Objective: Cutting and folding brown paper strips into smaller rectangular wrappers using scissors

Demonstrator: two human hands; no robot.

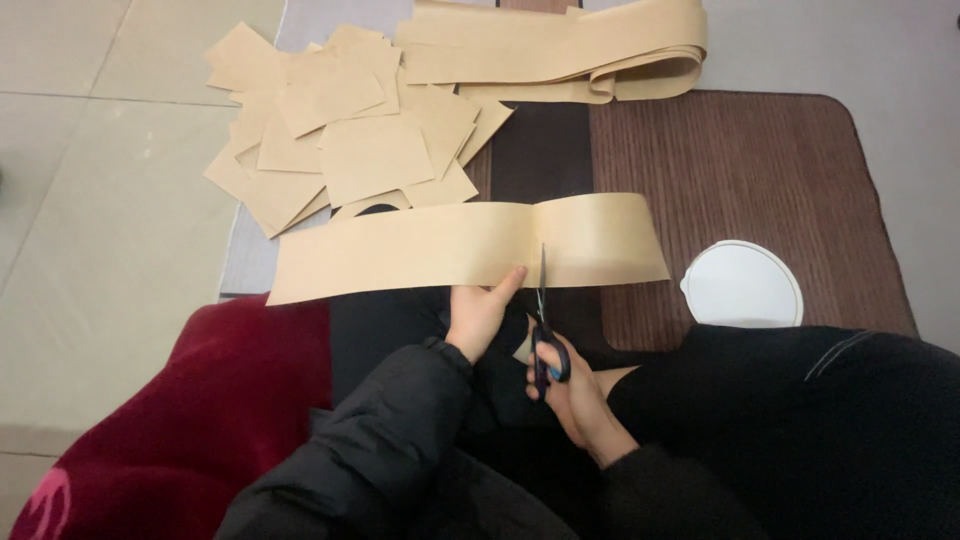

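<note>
The left hand (478, 315) holds the lower edge of a long tan paper strip (400, 250), its fingers closed on the paper just beside the cut; the right hand (570, 385) grips the scissors (543, 330), fingers through the handles, blades upright in the strip; behind lie cut paper squares (340, 130) and a folded paper band (560, 45); a white round lid (742, 285) lies on the brown mat (760, 170).

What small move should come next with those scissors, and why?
Probably close the scissors and push on across the tan paper strip: the blades in the right hand sit at its near edge, while the left hand holds the strip steady beside them.
</note>
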